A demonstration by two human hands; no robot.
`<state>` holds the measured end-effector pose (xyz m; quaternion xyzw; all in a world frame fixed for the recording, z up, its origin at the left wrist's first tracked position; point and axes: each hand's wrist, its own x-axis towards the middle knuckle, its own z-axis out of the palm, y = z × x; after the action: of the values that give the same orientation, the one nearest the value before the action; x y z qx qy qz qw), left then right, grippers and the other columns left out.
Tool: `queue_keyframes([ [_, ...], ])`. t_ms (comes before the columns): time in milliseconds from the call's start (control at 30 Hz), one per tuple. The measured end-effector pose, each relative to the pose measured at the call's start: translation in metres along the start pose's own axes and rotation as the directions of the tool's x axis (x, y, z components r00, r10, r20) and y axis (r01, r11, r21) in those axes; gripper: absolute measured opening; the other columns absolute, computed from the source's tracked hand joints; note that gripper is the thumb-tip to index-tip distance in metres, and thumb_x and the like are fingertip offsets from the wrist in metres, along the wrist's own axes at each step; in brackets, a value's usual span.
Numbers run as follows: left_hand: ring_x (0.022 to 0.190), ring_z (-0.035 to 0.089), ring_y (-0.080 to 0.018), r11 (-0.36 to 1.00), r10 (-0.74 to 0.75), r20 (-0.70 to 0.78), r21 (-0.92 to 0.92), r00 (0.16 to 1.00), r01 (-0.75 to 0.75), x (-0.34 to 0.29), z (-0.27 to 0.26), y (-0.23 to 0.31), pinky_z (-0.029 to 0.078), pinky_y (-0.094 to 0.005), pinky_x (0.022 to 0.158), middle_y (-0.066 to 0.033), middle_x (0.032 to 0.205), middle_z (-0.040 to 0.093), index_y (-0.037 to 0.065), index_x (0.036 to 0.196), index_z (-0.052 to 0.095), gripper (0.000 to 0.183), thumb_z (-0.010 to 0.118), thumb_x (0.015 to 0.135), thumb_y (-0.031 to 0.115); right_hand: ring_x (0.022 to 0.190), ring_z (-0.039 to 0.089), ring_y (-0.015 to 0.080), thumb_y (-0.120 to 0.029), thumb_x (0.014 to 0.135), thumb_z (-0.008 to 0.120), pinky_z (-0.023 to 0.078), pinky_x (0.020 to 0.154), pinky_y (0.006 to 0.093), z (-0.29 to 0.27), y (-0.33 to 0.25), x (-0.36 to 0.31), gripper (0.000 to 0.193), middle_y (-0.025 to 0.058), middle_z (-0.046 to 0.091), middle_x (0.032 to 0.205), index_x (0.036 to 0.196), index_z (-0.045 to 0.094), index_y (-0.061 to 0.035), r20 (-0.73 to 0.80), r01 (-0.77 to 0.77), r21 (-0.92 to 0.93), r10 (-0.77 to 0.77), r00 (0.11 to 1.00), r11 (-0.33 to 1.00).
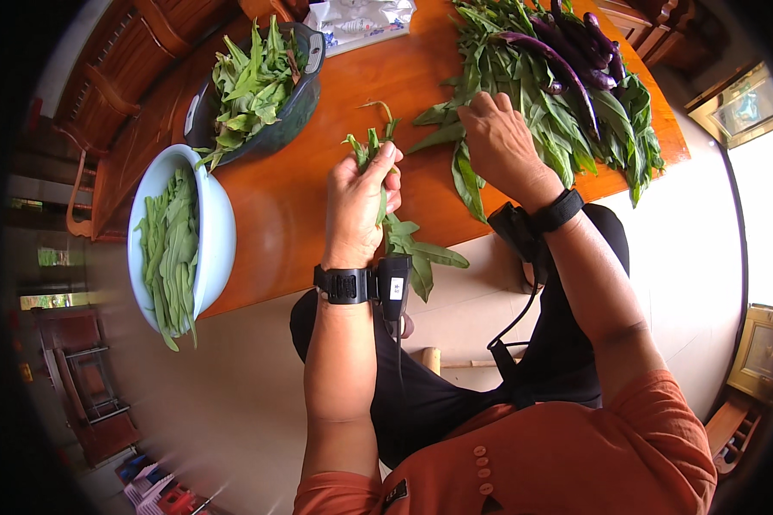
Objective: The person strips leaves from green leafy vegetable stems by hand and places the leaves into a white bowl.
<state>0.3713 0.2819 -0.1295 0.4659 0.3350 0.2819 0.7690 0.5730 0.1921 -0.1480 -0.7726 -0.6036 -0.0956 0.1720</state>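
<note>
My left hand [365,193] is closed round a small bunch of leafy greens [421,253]. Cut-looking stems and a curling tendril-like stem stick up above the thumb, and long leaves hang below the wrist. My right hand [500,142] has its fingers curled at the near left side of a large pile of leafy greens [524,112]. Whatever sits between its fingertips is hidden from view. Several long purple eggplants [567,56] lie on top of that pile.
Left on the wooden table [275,232], a dark basin [296,107] holds loose leaves. A light blue bowl [219,245] with long green leaves stands at the table's left edge. A white plastic package [361,21] lies at the back. Wooden seats [129,69] line the far left.
</note>
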Motion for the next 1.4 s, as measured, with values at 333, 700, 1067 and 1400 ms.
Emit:
queue_keyframes([
  [333, 0.053, 0.050, -0.0076, 0.999, -0.001, -0.011, 0.035, 1.000, 0.002, 0.004, -0.007, -0.006, 0.038, -0.0230, 0.046, -0.0001, 0.070, 0.058, 0.003, 0.095, 0.065, 0.020, 0.066, 0.099, 0.023, 0.099, 0.053, 0.0390, -0.003, 0.078, 0.057, 0.047, 0.081, 0.0461, 0.004, 0.000, -0.003, 0.024, 0.0178, 0.058, 0.106, 0.101, 0.067, -0.0026, -0.032, -0.045, 0.053, 0.046, 0.998, 0.998],
  [700, 0.057, 0.054, -0.0055, 0.996, 0.020, -0.092, 0.092, 0.996, -0.011, 0.000, 0.002, -0.003, 0.033, -0.0185, 0.047, -0.0023, 0.075, 0.067, 0.008, 0.093, 0.067, 0.024, 0.066, 0.098, 0.031, 0.094, 0.064, 0.0310, 0.002, 0.078, 0.057, 0.052, 0.084, 0.0384, -0.049, -0.021, 0.010, 0.026, 0.0166, 0.066, 0.098, 0.100, 0.071, 0.0029, -0.195, 0.075, 0.651, 0.071, 0.978, 0.756],
  [1067, 0.059, 0.060, -0.0071, 0.997, 0.060, -0.089, 0.055, 0.994, -0.055, -0.002, 0.002, 0.007, 0.042, -0.0214, 0.048, -0.0068, 0.081, 0.073, 0.004, 0.108, 0.072, 0.025, 0.069, 0.097, 0.026, 0.074, 0.067, 0.0357, -0.003, 0.080, 0.062, 0.055, 0.071, 0.0413, -0.039, -0.033, -0.009, 0.011, 0.0174, 0.069, 0.078, 0.084, 0.072, -0.0001, 0.215, 0.110, 0.705, -0.359, 0.908, 0.701],
  [1400, 0.059, 0.059, -0.0061, 0.965, 0.001, 0.175, 0.258, 0.985, -0.047, -0.006, 0.016, -0.009, 0.041, -0.0201, 0.051, -0.0045, 0.077, 0.071, 0.002, 0.102, 0.074, 0.018, 0.071, 0.095, 0.019, 0.086, 0.064, 0.0363, 0.006, 0.079, 0.061, 0.054, 0.072, 0.0433, -0.034, -0.007, 0.016, 0.031, 0.0145, 0.064, 0.095, 0.108, 0.068, -0.0007, -0.402, 0.334, 0.385, -0.170, 0.900, 0.860],
])
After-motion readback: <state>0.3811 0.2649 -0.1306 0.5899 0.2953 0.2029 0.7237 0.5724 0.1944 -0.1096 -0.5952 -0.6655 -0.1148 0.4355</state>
